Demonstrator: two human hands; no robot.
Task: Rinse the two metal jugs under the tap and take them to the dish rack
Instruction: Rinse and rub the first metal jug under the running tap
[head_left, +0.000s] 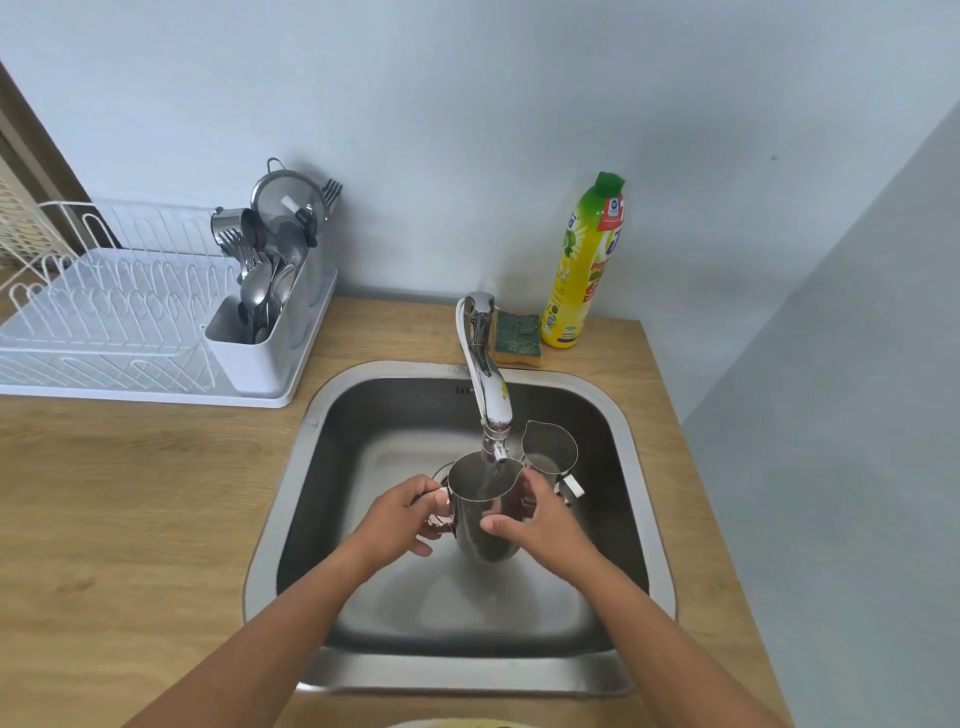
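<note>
A metal jug (480, 514) is held upright over the sink (311, 431), its mouth right under the spout of the chrome tap (488, 384). Water runs into it. My left hand (402, 514) grips the jug's handle on its left side. My right hand (540, 519) wraps the jug's right wall, thumb across the front. A second metal jug (549, 449) stands in the sink just behind and to the right, spout pointing away. The white wire dish rack (119, 317) sits on the counter at the left.
A cutlery holder (260, 332) with spoons, forks and a strainer fills the rack's right end. A green-and-yellow sponge (517, 338) and a yellow dish-soap bottle (584, 265) stand behind the sink. A wall closes in on the right past the wooden counter (130, 493).
</note>
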